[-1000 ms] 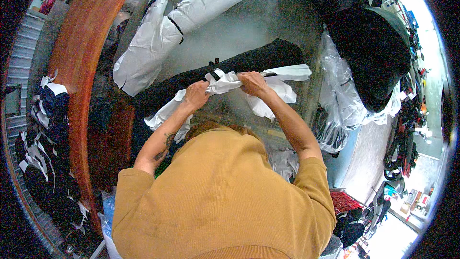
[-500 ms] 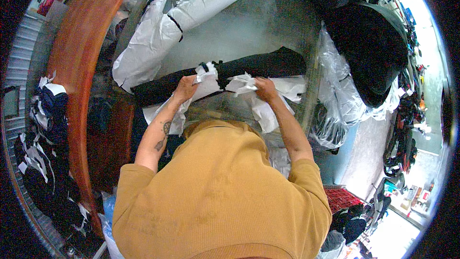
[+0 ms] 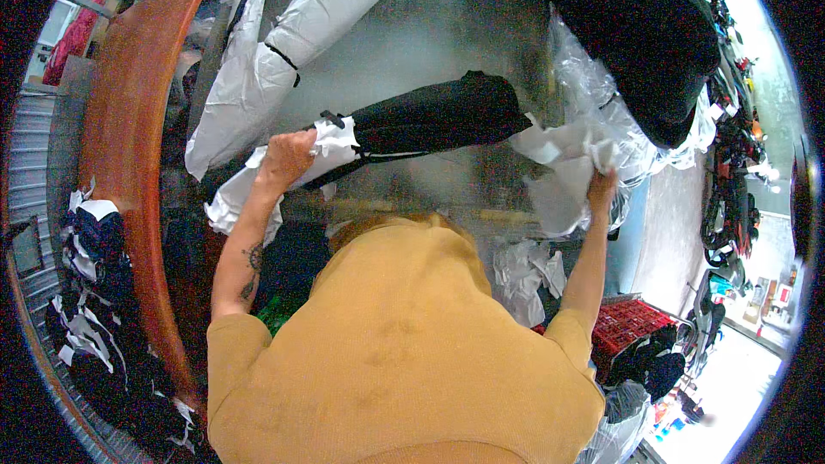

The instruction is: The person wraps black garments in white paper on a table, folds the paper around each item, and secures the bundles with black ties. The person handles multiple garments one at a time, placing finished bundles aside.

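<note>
Hands working a black fabric roll (image 3: 430, 120) on a grey table (image 3: 447, 26).

Head view: left hand (image 3: 288, 157), left of centre, is gripping the white paper wrap (image 3: 331, 142) at the roll's end; right hand (image 3: 600, 189), at centre right, is clutching torn white paper (image 3: 559, 172). A white wrapped roll (image 3: 292, 43) is lying at upper left.

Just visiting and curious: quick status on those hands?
Left hand gripping white paper on the black roll. Right hand holding torn white paper off to the side. Nothing blocking.
</note>
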Demonstrator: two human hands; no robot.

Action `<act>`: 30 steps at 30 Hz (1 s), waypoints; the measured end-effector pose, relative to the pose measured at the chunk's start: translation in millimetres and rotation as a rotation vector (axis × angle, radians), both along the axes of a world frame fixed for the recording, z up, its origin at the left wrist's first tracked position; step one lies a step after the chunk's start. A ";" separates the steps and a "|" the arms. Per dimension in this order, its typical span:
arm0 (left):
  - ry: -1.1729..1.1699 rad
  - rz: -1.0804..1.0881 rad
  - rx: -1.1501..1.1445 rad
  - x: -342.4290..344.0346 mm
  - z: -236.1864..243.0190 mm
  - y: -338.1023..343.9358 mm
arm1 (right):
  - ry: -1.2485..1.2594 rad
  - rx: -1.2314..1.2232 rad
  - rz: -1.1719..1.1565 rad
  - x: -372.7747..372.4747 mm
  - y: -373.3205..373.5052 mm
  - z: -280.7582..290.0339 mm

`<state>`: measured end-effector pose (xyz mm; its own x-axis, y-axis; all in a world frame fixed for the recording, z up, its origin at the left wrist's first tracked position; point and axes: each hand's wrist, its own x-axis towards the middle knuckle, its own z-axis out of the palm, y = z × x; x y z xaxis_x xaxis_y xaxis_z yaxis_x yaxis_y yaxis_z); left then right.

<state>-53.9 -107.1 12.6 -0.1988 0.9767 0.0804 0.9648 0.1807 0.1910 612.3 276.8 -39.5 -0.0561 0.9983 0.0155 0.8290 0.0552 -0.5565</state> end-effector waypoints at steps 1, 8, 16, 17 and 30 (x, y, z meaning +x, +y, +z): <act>-0.019 -0.013 -0.024 -2.8 13.9 5.0 | 0.018 0.004 -0.034 17.2 -10.0 25.2; -0.074 0.119 -0.160 -63.7 14.7 -4.6 | 0.088 -0.068 -0.246 96.6 -105.4 102.4; -0.335 0.064 0.015 -55.9 -80.4 -8.5 | -0.137 -0.235 -0.666 162.4 -240.4 -44.6; -0.369 0.084 -0.020 -41.8 -67.0 0.3 | -0.143 -0.195 -0.746 158.8 -253.7 -54.6; -0.190 -0.089 0.099 67.7 -63.1 43.7 | -0.034 0.352 0.603 -267.0 -140.6 50.7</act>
<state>13.8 -63.4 -50.5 -0.1331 0.9803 0.1463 0.9212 0.0679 0.3831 345.3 136.2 11.2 -0.6051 0.7288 0.3204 0.6138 0.6834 -0.3952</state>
